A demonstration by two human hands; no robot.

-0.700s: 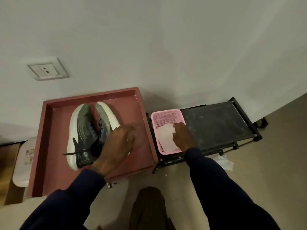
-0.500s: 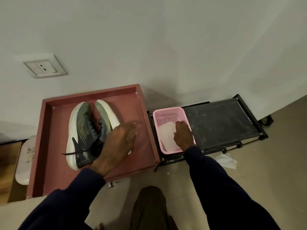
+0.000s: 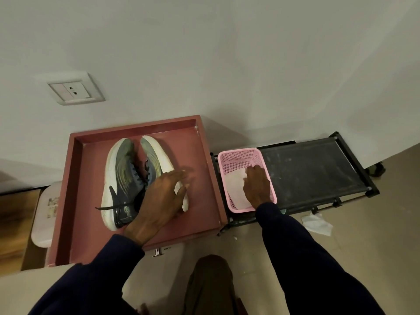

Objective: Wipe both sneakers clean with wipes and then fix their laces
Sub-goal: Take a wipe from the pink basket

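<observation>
Left hand (image 3: 162, 196) palm-down, fingers (image 3: 179, 176) spread wide; right hand (image 3: 258, 187) palm-down, fingertips (image 3: 250, 171) bent under.

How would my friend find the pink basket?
Find the red tray by the wall. Right of it stands a low black rack; the basket sits on its left end. It is the only pink mesh thing there.

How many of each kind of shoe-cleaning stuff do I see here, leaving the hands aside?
Grey-and-white sneakers: 2
Red square wooden tray: 1
Pink plastic mesh basket: 1
Pile of white wipes in the basket: 1
Black metal rack: 1
Crumpled white wipe on the floor: 1
Total: 7
</observation>
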